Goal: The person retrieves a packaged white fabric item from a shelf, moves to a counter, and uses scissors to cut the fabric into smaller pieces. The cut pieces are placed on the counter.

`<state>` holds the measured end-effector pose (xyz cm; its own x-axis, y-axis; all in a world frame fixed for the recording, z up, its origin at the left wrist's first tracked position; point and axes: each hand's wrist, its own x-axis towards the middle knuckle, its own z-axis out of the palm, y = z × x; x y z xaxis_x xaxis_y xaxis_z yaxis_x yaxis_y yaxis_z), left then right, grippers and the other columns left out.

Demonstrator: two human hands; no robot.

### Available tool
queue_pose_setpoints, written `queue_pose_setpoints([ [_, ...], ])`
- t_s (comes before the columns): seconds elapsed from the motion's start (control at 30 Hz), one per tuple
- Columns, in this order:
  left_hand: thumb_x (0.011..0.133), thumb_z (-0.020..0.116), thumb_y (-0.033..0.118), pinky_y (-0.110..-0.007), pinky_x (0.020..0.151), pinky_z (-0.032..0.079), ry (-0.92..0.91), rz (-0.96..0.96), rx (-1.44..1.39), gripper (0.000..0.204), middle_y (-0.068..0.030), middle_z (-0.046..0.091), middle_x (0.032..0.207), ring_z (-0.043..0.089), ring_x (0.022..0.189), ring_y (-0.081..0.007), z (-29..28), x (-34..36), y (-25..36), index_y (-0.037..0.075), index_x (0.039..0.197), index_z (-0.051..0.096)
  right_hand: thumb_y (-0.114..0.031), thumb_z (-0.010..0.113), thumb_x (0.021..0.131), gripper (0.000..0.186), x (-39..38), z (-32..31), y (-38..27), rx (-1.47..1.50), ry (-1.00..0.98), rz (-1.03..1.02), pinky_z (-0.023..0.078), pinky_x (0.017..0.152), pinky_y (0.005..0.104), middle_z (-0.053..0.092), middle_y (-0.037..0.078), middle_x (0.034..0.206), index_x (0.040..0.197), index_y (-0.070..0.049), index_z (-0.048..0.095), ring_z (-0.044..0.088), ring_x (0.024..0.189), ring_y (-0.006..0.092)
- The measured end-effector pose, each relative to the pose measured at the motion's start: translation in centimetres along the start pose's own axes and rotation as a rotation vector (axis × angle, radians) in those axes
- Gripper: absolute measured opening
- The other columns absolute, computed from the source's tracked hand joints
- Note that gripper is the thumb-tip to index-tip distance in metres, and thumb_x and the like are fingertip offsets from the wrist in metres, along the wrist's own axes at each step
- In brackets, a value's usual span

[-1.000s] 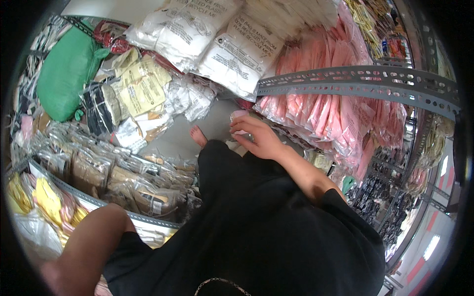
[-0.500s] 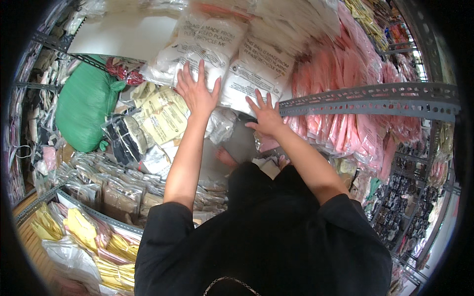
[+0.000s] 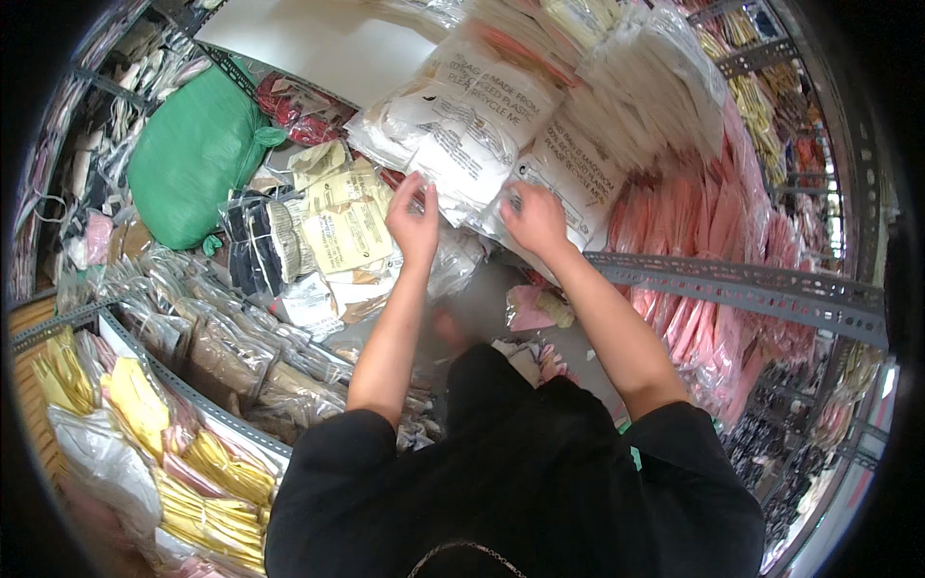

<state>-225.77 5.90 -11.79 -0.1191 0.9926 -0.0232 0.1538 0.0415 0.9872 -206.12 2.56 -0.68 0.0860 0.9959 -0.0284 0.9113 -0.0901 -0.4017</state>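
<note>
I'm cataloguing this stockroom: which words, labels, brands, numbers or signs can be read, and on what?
I won't copy printed wording, only place it.
Left white package: large dark capitals, mostly readable; finer print unreadable.
Right white package: large dark capitals, mostly readable; finer print unreadable.
Pale yellow packet: dark print, too small to read.
Other print: too small or blurred.

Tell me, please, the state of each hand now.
Left hand: partly curled at the white bags; grip cannot be told.
Right hand: partly curled there too; grip cannot be told.

Left head-worn fisheye, facing down, near hands (image 3: 414,225).
</note>
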Motion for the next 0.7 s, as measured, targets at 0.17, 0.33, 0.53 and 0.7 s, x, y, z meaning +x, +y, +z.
queue_pose_setpoints([
  [0.17, 0.068, 0.086, 0.046, -0.040, 0.113, 0.029, 0.335, -0.353, -0.217, 0.121, -0.0304, 0.021, 0.153, 0.034, 0.138, -0.0373, 1.3, 4.9, 2.1, -0.011, 0.145, 0.014, -0.037, 0.070, 0.082, 0.080, 5.3, 3.7, -6.3, -0.201, -0.067, -0.202, 0.024, 0.109, 0.0653, 0.018, 0.018, 0.159, 0.150, -0.021, 0.031, 0.020, 0.142, 0.0459],
  [0.33, 0.061, 0.093, 0.036, -0.038, 0.113, 0.030, 0.330, -0.450, -0.253, 0.130, -0.0261, 0.031, 0.147, 0.038, 0.134, -0.0331, 3.5, 8.6, -0.4, -0.011, 0.145, 0.004, -0.035, 0.073, 0.080, 0.086, 4.2, 6.9, -7.7, -0.393, -0.136, -0.183, 0.023, 0.106, 0.0712, 0.012, 0.015, 0.161, 0.152, -0.024, 0.029, 0.014, 0.145, 0.0463],
  [0.53, 0.073, 0.084, 0.005, -0.037, 0.110, 0.034, 0.166, -0.392, -0.726, 0.105, -0.0193, 0.037, 0.145, 0.042, 0.131, -0.0290, 2.2, 6.6, -1.5, -0.001, 0.148, 0.011, -0.031, 0.073, 0.077, 0.071, 2.7, 6.9, -7.3, -0.471, -0.117, -0.308, 0.029, 0.104, 0.0677, 0.027, 0.017, 0.156, 0.142, -0.021, 0.047, 0.031, 0.138, 0.0466],
  [0.7, 0.073, 0.079, -0.006, -0.037, 0.108, 0.037, 0.163, -0.430, -0.864, 0.101, -0.0162, 0.039, 0.144, 0.044, 0.130, -0.0274, 1.6, 6.7, -2.4, 0.005, 0.148, 0.012, -0.028, 0.072, 0.075, 0.044, 7.3, 3.3, -9.7, -0.114, -0.112, -0.272, 0.040, 0.097, 0.0517, 0.054, 0.015, 0.133, 0.116, -0.013, 0.068, 0.050, 0.118, 0.0368],
])
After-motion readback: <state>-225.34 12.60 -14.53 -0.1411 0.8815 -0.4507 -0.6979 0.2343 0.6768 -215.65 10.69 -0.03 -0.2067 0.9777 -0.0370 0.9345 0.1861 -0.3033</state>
